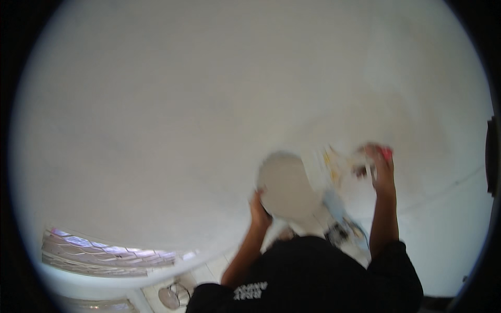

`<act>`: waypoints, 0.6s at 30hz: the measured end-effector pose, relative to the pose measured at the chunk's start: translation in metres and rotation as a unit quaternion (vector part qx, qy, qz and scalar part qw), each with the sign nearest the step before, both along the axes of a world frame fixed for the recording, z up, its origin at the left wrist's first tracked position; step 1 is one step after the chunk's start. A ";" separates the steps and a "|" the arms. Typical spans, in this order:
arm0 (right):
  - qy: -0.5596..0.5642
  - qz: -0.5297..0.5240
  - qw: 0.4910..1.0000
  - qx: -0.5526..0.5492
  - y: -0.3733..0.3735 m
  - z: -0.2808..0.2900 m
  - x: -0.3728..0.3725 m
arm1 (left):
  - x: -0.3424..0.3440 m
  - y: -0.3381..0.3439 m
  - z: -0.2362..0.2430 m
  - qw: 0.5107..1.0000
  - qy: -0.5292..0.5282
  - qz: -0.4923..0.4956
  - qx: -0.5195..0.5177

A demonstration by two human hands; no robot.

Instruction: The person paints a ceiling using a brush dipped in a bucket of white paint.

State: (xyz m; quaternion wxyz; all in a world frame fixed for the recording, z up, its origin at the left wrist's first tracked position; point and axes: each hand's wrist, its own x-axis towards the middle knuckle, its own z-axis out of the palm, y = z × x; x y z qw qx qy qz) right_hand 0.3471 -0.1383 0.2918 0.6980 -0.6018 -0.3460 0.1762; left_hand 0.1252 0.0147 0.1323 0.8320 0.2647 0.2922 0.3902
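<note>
My left hand [259, 213] grips the lower left edge of a round, flat-looking beige thing [288, 185], its thumb near the front face. What kind of thing this is stays unclear. Against its right side is a white piece with yellow and orange marks [327, 166], smeared by motion. Farther right, my right hand [377, 160] is raised with its fingers curled. A small red thing [386, 153] shows at that hand, but blur hides its kind and how it is held.
A broad pale wall [182, 115] fills most of the view. At lower left is a barred window [109, 253]. On the tiled floor [206, 274] stands a round-topped object [169, 296]. Below the hands lie a light blue thing [334, 203] and a dark thing [338, 233].
</note>
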 end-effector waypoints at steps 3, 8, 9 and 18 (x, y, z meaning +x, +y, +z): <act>-0.041 0.079 0.996 0.008 -0.009 0.020 -0.003 | 0.006 -0.006 0.036 0.999 -0.039 -0.021 0.008; -0.073 0.088 0.993 -0.041 -0.008 0.041 -0.038 | 0.003 -0.021 0.052 0.996 0.000 -0.024 0.087; -0.102 0.097 0.987 -0.073 -0.005 0.045 -0.043 | 0.007 -0.026 0.056 0.996 0.007 -0.003 0.090; -0.296 0.055 0.940 -0.163 0.018 0.028 -0.058 | 0.002 -0.026 0.059 0.997 0.002 -0.010 0.078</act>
